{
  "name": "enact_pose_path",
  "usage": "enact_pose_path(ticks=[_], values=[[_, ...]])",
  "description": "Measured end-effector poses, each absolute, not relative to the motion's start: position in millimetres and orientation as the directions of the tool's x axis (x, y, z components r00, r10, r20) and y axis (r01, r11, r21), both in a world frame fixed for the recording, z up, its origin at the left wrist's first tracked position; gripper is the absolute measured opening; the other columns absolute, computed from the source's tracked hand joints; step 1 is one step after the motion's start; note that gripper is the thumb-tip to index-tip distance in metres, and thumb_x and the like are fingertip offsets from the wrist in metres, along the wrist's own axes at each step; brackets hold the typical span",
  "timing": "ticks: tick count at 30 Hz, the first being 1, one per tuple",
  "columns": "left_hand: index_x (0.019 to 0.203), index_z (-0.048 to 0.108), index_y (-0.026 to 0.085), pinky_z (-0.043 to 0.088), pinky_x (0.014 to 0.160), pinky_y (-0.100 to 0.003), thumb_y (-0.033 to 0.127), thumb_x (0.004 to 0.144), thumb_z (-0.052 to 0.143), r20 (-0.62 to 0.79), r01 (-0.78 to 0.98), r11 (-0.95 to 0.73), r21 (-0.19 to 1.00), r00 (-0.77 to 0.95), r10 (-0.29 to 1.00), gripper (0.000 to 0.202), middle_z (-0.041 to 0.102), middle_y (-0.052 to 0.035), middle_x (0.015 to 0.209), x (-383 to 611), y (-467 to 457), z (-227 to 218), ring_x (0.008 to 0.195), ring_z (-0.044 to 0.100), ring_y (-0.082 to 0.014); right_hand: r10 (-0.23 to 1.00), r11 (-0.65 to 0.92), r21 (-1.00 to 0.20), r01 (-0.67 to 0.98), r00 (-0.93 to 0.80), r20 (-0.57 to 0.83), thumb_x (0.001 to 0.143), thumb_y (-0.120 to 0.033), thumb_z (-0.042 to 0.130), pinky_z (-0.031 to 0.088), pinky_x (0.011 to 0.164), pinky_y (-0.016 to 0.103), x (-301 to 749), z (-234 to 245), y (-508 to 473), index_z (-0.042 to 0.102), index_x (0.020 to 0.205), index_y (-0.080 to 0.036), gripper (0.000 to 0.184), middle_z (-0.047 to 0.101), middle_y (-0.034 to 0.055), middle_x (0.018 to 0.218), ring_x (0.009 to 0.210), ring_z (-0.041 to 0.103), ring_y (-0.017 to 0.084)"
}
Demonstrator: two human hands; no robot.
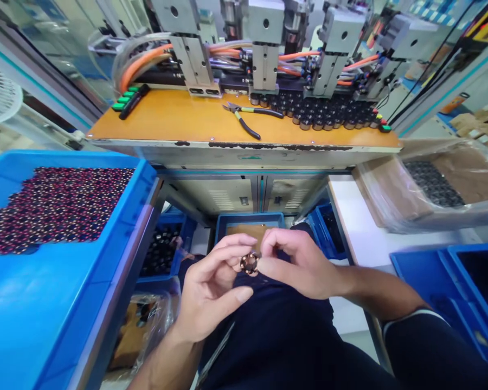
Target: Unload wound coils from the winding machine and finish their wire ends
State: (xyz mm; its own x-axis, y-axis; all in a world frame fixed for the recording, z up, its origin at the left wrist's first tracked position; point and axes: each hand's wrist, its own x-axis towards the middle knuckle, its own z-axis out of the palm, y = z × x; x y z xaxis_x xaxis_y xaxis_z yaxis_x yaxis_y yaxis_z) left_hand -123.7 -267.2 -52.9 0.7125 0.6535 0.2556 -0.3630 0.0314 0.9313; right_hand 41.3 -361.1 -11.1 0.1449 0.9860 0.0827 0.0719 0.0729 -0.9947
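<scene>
A small copper-wound motor stator, ring-shaped with a dark rim, is held in front of my body. My right hand pinches it at its right side between thumb and fingers. My left hand is at its left, fingers curved behind the stator and thumb apart below. Its fingertips are close to the stator; whether they touch is partly hidden. Below and beyond the hands sits a blue tray with a brown lining.
A blue bin at left carries rows of small wound parts. On the orange bench lie cutting pliers and many black cylinders, beneath machine heads. A plastic-lined carton stands at right.
</scene>
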Motion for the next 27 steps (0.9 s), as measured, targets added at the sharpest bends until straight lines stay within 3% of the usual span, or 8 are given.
enact_pose_path(ticks=[8, 15, 18, 21, 24, 27], values=[[0.105, 0.078, 0.025, 0.063, 0.070, -0.026, 0.015, 0.076, 0.079, 0.131, -0.335, 0.209, 0.919, 0.757, 0.641, 0.031, 0.068, -0.0071, 0.108, -127.9, -272.0, -52.9, 0.069, 0.071, -0.0126, 0.995, -0.090, -0.996, -0.029, 0.038, -0.091, 0.085, -0.035, 0.070, 0.037, 0.055, 0.022, 57.4, -4.2, -363.9, 0.056, 0.066, -0.016, 0.031, 0.053, -0.0025, 0.065, 0.059, 0.046, 0.008], [0.102, 0.079, 0.025, 0.060, 0.079, -0.023, 0.014, 0.076, 0.080, 0.159, -0.278, 0.092, 0.956, 0.754, 0.637, 0.028, 0.074, -0.0092, 0.105, -129.2, -272.0, -50.4, 0.094, 0.072, -0.0180, 0.990, -0.138, -0.990, -0.028, -0.038, -0.137, 0.082, -0.035, 0.075, 0.042, 0.059, 0.022, 57.4, 0.7, -360.4, 0.060, 0.069, -0.014, 0.028, 0.059, -0.0018, 0.069, 0.062, 0.052, 0.008], [0.101, 0.080, 0.023, 0.061, 0.077, -0.025, 0.016, 0.076, 0.080, 0.146, -0.277, 0.116, 0.954, 0.767, 0.625, 0.026, 0.075, -0.0100, 0.102, -129.6, -270.5, -46.2, 0.088, 0.073, -0.0182, 0.988, -0.157, -0.987, 0.036, 0.004, -0.156, 0.083, -0.030, 0.071, 0.040, 0.056, 0.021, 64.7, 1.3, -361.7, 0.058, 0.066, -0.015, 0.026, 0.057, -0.0030, 0.065, 0.059, 0.049, 0.007], [0.097, 0.081, 0.021, 0.061, 0.070, -0.026, 0.017, 0.074, 0.081, 0.120, -0.250, 0.146, 0.957, 0.801, 0.587, 0.023, 0.075, -0.0111, 0.098, -129.2, -269.1, -40.7, 0.079, 0.073, -0.0182, 0.995, -0.101, -0.988, 0.116, -0.016, -0.104, 0.084, -0.029, 0.071, 0.044, 0.061, 0.022, 75.6, 6.5, -356.8, 0.062, 0.073, -0.015, 0.020, 0.060, -0.0017, 0.070, 0.063, 0.053, 0.008], [0.098, 0.081, 0.022, 0.061, 0.068, -0.026, 0.017, 0.073, 0.082, 0.087, -0.209, 0.181, 0.961, 0.849, 0.522, 0.026, 0.075, -0.0102, 0.099, -126.9, -269.4, -37.1, 0.074, 0.071, -0.0164, 0.990, 0.053, -0.977, 0.209, -0.141, 0.024, 0.082, -0.029, 0.076, 0.050, 0.078, 0.026, 78.6, 12.8, -343.2, 0.068, 0.091, -0.016, 0.018, 0.067, 0.0023, 0.091, 0.084, 0.061, 0.013], [0.099, 0.080, 0.021, 0.060, 0.066, -0.027, 0.018, 0.074, 0.081, 0.051, -0.172, 0.226, 0.959, 0.888, 0.457, 0.025, 0.075, -0.0080, 0.086, -124.6, -270.8, -35.2, 0.071, 0.070, -0.0161, 0.947, 0.187, -0.956, 0.225, -0.299, 0.115, 0.083, -0.025, 0.076, 0.049, 0.089, 0.029, 73.7, 14.2, -329.7, 0.070, 0.085, -0.016, 0.011, 0.065, 0.0057, 0.110, 0.100, 0.062, 0.015]])
